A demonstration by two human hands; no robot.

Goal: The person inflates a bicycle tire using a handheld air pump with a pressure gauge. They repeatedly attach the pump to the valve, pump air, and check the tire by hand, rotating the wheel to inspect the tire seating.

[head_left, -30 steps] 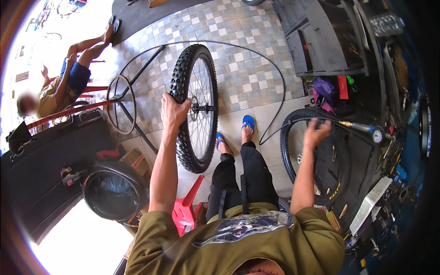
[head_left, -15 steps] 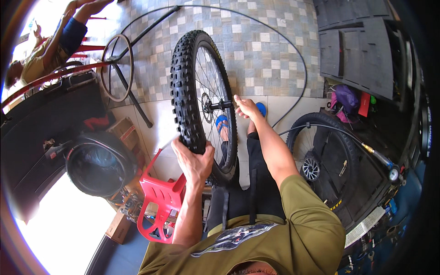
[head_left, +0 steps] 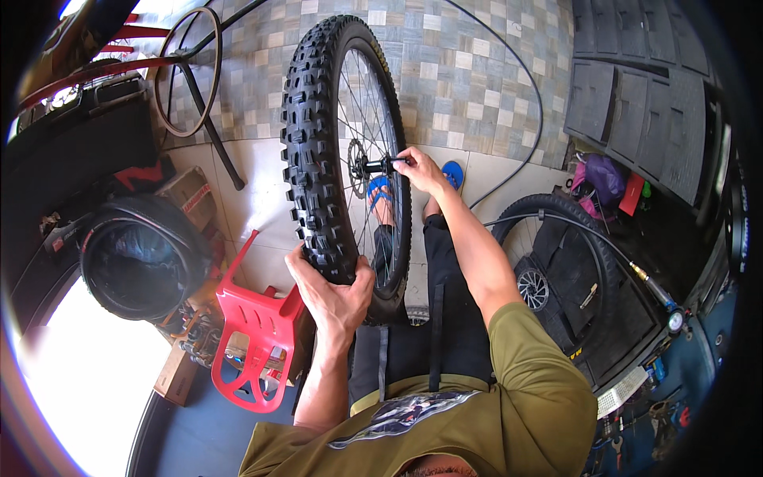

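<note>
A mountain bike wheel with a thick knobby black tire stands upright in front of me, its tread toward the left. My left hand is closed around the near lower part of the tire, thumb on the right side and fingers on the left. At the middle of the wheel, a black hub carries a disc rotor on its left side. My right hand pinches the right end of the hub's axle with thumb and fingertips. The fingers partly cover that end.
A red plastic chair is at the lower left, beside stacked tires and cardboard boxes. On the right are another wheel, an air hose with a gauge, black drawers and hand tools. A bare rim stands at the upper left.
My right hand has come left onto the axle end, its fingers closing from a loose, partly spread pose. My left hand keeps hold of the tire. The whole view has shifted slightly.
</note>
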